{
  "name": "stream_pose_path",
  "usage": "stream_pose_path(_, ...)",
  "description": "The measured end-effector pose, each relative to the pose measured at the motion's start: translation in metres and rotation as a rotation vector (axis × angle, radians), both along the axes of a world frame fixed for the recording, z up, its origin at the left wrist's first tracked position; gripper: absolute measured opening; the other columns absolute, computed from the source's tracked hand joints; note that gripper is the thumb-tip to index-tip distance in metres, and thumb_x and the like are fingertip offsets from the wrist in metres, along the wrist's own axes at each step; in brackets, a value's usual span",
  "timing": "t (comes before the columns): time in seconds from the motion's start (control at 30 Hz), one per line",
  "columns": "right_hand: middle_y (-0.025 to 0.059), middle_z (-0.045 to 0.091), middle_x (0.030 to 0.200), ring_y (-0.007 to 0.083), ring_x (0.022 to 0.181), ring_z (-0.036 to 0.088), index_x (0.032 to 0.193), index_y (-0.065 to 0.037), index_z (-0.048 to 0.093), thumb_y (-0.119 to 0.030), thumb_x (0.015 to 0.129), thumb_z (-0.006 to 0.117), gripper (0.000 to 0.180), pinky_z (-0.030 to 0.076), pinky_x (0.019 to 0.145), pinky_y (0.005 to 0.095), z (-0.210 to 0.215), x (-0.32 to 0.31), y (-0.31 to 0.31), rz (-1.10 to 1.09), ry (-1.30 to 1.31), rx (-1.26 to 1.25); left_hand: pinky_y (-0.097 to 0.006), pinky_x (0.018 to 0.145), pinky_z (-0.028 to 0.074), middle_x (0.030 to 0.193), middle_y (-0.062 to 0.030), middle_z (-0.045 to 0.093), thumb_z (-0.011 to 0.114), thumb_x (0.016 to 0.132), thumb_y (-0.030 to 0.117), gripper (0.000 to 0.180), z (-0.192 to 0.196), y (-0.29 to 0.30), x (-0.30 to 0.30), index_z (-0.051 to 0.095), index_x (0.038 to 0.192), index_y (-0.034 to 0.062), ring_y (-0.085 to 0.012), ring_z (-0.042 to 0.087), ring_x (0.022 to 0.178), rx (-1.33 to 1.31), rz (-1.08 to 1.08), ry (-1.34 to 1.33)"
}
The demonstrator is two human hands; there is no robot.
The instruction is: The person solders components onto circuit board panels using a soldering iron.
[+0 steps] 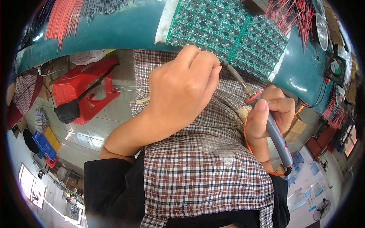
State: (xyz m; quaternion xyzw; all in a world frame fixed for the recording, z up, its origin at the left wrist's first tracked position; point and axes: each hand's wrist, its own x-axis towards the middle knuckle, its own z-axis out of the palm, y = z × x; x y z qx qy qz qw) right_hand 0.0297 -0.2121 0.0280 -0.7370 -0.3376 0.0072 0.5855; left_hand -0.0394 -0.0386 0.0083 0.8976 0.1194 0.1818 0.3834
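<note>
My right hand [282,108] grips a soldering iron [276,138] by its grey and red handle. The iron's metal tip points up and left, close to the near edge of a panel of green circuit boards [213,28]. My left hand [184,81] is closed with its knuckles up, at that same edge and just left of the tip. Its fingertips are turned away, so whatever it pinches is hidden. Thin pale strands [123,89] show at the left, beside my left forearm. An orange cord [247,138] runs beneath the iron.
Bundles of red wires [62,19] and grey wires [100,8] lie on the green table [125,32] at the far left. More red wires [294,19] lie at the far right, near a small black fan [336,68]. A red stool [72,89] stands on the floor at the left.
</note>
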Motion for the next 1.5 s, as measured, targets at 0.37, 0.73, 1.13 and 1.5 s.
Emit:
stream_pose_path(0.37,0.0048,0.047,0.062,0.0102,0.052,0.04,0.082,-0.005,0.039,0.0,0.078,0.062,0.024,0.032,0.05,0.0249,0.002,0.0,-0.003,0.001,-0.01,-0.001,-0.03,0.046,0.044,0.074,-0.0051,0.051,0.068,0.072,0.007,0.013,0.003,-0.001,0.003,0.055,0.077,0.0082,-0.0208,0.056,0.053,-0.013,-0.011,-0.049)
stream_pose_path(0.73,0.0047,0.048,0.062,0.0097,0.051,0.041,0.081,-0.005,0.039,-0.002,0.079,0.063,0.025,0.033,0.049,0.0233,-0.001,0.003,-0.002,-0.013,0.011,0.009,-0.023,0.043,0.042,0.071,0.0006,0.056,0.07,0.074,0.005,0.01,0.003,-0.002,0.004,0.062,0.079,0.0082,-0.0085,0.054,0.05,0.051,-0.007,0.004)
stream_pose_path(1.13,0.0022,0.043,0.058,0.0083,0.053,0.032,0.074,-0.008,0.038,-0.009,0.078,0.058,0.02,0.026,0.052,0.0247,0.005,0.003,0.009,-0.167,0.002,0.043,-0.02,0.042,0.037,0.071,-0.0002,0.055,0.069,0.073,0.002,0.012,0.005,0.004,0.01,0.061,0.079,0.0082,-0.0069,0.048,0.046,0.031,0.021,-0.088)
stream_pose_path(1.5,0.0041,0.05,0.061,0.0092,0.051,0.042,0.082,-0.005,0.039,0.001,0.078,0.062,0.024,0.033,0.05,0.0229,-0.003,0.012,0.005,-0.051,-0.007,0.052,-0.029,0.045,0.043,0.072,-0.0027,0.052,0.068,0.072,0.008,0.013,0.005,0.003,0.016,0.056,0.077,0.0105,-0.0192,0.055,0.052,0.059,0.039,-0.075)
